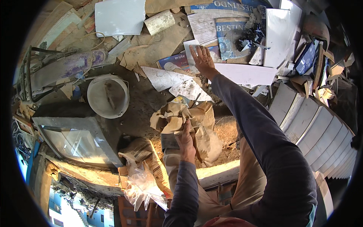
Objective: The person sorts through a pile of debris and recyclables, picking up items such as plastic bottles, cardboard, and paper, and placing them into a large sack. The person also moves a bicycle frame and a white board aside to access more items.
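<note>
Crumpled brown paper is bunched in front of my legs. My left hand is closed on its near side, the thumb lying on top. Farther off, my right arm stretches out over the litter. My right hand has its fingers spread over a small white piece of card, touching or just above it. A blue printed box lies beside that card. Dirty white sheet pieces rest between the two hands.
To the left stand a whitish bucket and a grey framed box with a glass pane. Clear plastic hangs near my left forearm. White slatted panels rise at the right. Cardboard and a white board lie at the back.
</note>
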Available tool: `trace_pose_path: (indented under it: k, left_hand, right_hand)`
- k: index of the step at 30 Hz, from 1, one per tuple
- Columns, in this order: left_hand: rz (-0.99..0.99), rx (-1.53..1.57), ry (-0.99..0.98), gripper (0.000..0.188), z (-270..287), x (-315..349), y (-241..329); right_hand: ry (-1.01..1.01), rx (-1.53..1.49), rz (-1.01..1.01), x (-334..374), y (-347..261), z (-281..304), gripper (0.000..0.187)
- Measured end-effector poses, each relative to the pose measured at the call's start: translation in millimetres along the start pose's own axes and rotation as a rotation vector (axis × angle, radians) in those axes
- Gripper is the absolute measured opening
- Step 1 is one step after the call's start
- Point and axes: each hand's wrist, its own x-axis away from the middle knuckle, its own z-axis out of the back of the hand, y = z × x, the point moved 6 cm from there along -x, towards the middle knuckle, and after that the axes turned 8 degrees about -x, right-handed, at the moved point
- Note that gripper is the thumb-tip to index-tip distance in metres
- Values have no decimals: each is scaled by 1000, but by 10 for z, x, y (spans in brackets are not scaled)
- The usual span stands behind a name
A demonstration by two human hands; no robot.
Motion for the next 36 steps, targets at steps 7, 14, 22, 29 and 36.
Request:
trace_pose_path:
  k: [7, 14, 22, 29, 36]
  left_hand:
    - [2, -18, -84, 45, -120, 65, 78]
    - [-71, -171, -99, 45, -132, 105, 95]
    - [-90, -165, -78, 40, -132, 139, 117]
    - [-100, -200, -112, 47, -128, 125, 26]
    - [-71, -196, -89, 41, -104, 38, -34]
  right_hand:
    - [174, -96, -84, 213, 304, 167, 76]
    - [10, 47, 32, 3, 502, 291, 63]
    - [-81, -279, -50, 488, 777, 63, 48]
    - [84, -12, 24, 255, 525, 86, 79]
    - [-212, -62, -34, 238, 634, 254, 45]
